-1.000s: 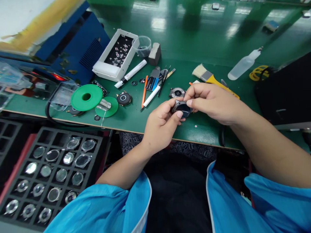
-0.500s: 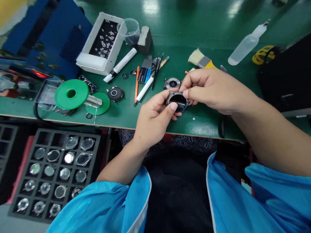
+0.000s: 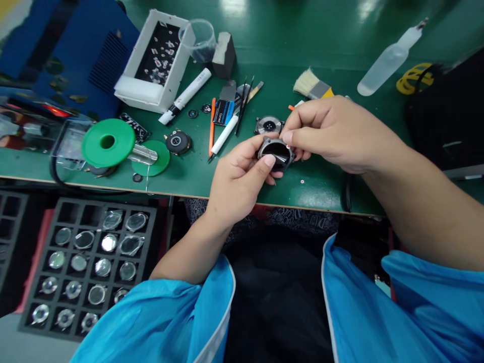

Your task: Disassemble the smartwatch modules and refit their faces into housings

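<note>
Both my hands grip one round dark watch case (image 3: 277,152) just above the green bench (image 3: 302,30). My left hand (image 3: 238,181) holds it from below, the thumb pressed on its near rim. My right hand (image 3: 333,133) pinches its far side with thumb and forefinger. A second watch case (image 3: 268,124) with a grey back lies on the bench just behind them. A third round watch part (image 3: 177,141) rests further left.
Left on the bench: a green spool (image 3: 108,142), a white tray of small parts (image 3: 157,60), a white marker (image 3: 185,96), an orange pen (image 3: 212,126), tweezers (image 3: 242,103). A brush (image 3: 312,86) and squeeze bottle (image 3: 389,58) lie behind. A black compartment tray of watch glasses (image 3: 88,262) sits lower left.
The view has tilted down and shifted slightly, so the bench items sit higher in frame. Both hands keep hold of the watch case, turning it a little.
</note>
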A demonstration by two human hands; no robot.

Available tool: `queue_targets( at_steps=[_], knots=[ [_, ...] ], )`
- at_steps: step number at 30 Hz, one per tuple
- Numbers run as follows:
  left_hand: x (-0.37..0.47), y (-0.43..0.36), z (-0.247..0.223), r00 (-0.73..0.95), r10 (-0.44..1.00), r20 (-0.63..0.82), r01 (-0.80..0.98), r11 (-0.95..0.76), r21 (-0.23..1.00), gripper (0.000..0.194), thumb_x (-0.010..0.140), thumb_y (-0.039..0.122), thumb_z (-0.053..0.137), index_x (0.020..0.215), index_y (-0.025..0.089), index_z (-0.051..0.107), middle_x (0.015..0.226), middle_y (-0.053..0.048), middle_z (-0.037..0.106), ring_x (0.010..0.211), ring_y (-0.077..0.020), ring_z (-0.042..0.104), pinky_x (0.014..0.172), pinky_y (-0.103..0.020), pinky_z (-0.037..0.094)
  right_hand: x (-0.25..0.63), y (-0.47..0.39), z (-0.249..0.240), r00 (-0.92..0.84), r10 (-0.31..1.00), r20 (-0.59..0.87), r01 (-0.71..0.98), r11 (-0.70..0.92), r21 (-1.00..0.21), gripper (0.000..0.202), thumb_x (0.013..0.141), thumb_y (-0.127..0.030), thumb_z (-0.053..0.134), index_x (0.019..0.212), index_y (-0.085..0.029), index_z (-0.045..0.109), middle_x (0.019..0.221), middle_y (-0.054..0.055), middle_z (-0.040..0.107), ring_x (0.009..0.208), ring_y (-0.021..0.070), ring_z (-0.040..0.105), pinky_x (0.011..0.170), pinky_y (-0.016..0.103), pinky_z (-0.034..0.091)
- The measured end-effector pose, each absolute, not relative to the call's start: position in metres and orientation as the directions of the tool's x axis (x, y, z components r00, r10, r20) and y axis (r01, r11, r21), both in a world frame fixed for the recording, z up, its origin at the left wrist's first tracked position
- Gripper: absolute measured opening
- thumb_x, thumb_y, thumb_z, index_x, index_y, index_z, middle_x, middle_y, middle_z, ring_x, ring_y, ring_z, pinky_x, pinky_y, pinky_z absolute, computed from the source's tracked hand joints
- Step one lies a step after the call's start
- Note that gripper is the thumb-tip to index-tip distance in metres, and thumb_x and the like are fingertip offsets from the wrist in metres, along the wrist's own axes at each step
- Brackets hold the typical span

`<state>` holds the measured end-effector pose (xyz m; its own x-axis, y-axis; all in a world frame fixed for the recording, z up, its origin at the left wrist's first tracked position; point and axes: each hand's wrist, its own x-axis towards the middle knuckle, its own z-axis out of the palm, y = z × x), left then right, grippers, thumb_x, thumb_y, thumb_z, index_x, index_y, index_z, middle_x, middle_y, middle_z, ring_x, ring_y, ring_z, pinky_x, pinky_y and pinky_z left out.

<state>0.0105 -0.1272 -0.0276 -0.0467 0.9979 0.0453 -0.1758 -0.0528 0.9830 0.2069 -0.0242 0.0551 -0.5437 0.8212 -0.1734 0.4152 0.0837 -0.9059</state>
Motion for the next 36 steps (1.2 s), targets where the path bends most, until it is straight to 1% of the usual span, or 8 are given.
queue_targets(
  at_steps=[7, 12, 20, 26, 28, 31, 33, 36],
  knots=[
    [0.009, -0.125, -0.031, -0.026, 0.998, 0.065, -0.215, -0.069, 0.974, 0.044, 0.105, 0.050, 0.099, 0.140, 0.024, 0.091, 0.122, -0.006, 0.094, 0.080, -0.0139, 0.086, 0.066, -0.022, 0.070, 0.205, -0.026, 0.058, -0.547, 0.810, -0.211, 0.402, 0.033, -0.915, 0.027, 0.105, -0.009, 0.078, 0.080, -0.021, 0.078, 0.070, 0.000, 0.069, 0.068, 0.0148, 0.064, 0.070, 0.032, 0.050],
    [0.009, -0.123, -0.034, -0.017, 0.996, 0.090, -0.220, -0.092, 0.971, 0.045, 0.104, 0.048, 0.100, 0.141, 0.023, 0.091, 0.118, -0.006, 0.094, 0.079, -0.0131, 0.086, 0.065, -0.020, 0.070, 0.205, -0.027, 0.063, -0.533, 0.818, -0.217, 0.416, 0.030, -0.909, 0.032, 0.104, -0.003, 0.077, 0.077, -0.020, 0.078, 0.069, -0.001, 0.069, 0.066, 0.0130, 0.060, 0.071, 0.031, 0.049],
    [0.009, -0.124, -0.036, -0.022, 0.993, 0.114, -0.248, -0.116, 0.962, 0.039, 0.107, 0.045, 0.099, 0.140, 0.026, 0.093, 0.120, -0.004, 0.094, 0.081, -0.0127, 0.088, 0.067, -0.020, 0.072, 0.205, -0.027, 0.064, -0.555, 0.805, -0.209, 0.404, 0.042, -0.914, 0.025, 0.102, -0.004, 0.075, 0.084, -0.019, 0.083, 0.079, 0.002, 0.076, 0.074, 0.0151, 0.064, 0.073, 0.033, 0.050],
    [0.008, -0.122, -0.036, -0.031, 0.993, 0.118, -0.268, -0.122, 0.956, 0.039, 0.106, 0.046, 0.099, 0.138, 0.025, 0.091, 0.123, -0.004, 0.093, 0.085, -0.0133, 0.089, 0.071, -0.021, 0.074, 0.208, -0.025, 0.055, -0.598, 0.789, -0.140, 0.325, 0.080, -0.942, 0.018, 0.100, -0.010, 0.075, 0.087, -0.021, 0.082, 0.089, 0.003, 0.080, 0.084, 0.0172, 0.071, 0.081, 0.033, 0.057],
    [0.008, -0.122, -0.037, -0.024, 0.993, 0.118, -0.278, -0.120, 0.953, 0.040, 0.106, 0.047, 0.099, 0.138, 0.025, 0.090, 0.122, -0.004, 0.092, 0.088, -0.0141, 0.089, 0.073, -0.021, 0.074, 0.210, -0.025, 0.052, -0.606, 0.786, -0.124, 0.309, 0.089, -0.947, 0.014, 0.099, -0.011, 0.077, 0.090, -0.021, 0.083, 0.096, 0.004, 0.083, 0.089, 0.0177, 0.073, 0.086, 0.034, 0.059],
    [0.008, -0.122, -0.038, -0.018, 0.993, 0.121, -0.290, -0.121, 0.949, 0.042, 0.106, 0.048, 0.099, 0.140, 0.025, 0.089, 0.125, -0.004, 0.092, 0.090, -0.0147, 0.090, 0.075, -0.022, 0.075, 0.211, -0.024, 0.050, -0.619, 0.777, -0.115, 0.288, 0.088, -0.954, 0.006, 0.097, -0.017, 0.089, 0.099, -0.022, 0.087, 0.099, 0.004, 0.085, 0.092, 0.0194, 0.075, 0.089, 0.034, 0.062],
    [0.008, -0.122, -0.037, -0.018, 0.992, 0.126, -0.297, -0.125, 0.947, 0.041, 0.107, 0.046, 0.098, 0.141, 0.025, 0.088, 0.125, -0.004, 0.092, 0.092, -0.0142, 0.090, 0.077, -0.021, 0.075, 0.212, -0.023, 0.049, -0.630, 0.768, -0.117, 0.273, 0.078, -0.959, 0.011, 0.095, -0.022, 0.096, 0.102, -0.023, 0.087, 0.099, 0.004, 0.085, 0.093, 0.0205, 0.076, 0.089, 0.034, 0.064],
    [0.008, -0.122, -0.037, -0.014, 0.991, 0.135, -0.306, -0.132, 0.943, 0.038, 0.108, 0.042, 0.097, 0.142, 0.026, 0.088, 0.127, -0.004, 0.092, 0.095, -0.0134, 0.090, 0.080, -0.020, 0.075, 0.213, -0.023, 0.047, -0.638, 0.760, -0.120, 0.263, 0.069, -0.962, 0.012, 0.095, -0.024, 0.097, 0.102, -0.024, 0.087, 0.100, 0.004, 0.085, 0.094, 0.0203, 0.076, 0.089, 0.034, 0.066]
  ],
)
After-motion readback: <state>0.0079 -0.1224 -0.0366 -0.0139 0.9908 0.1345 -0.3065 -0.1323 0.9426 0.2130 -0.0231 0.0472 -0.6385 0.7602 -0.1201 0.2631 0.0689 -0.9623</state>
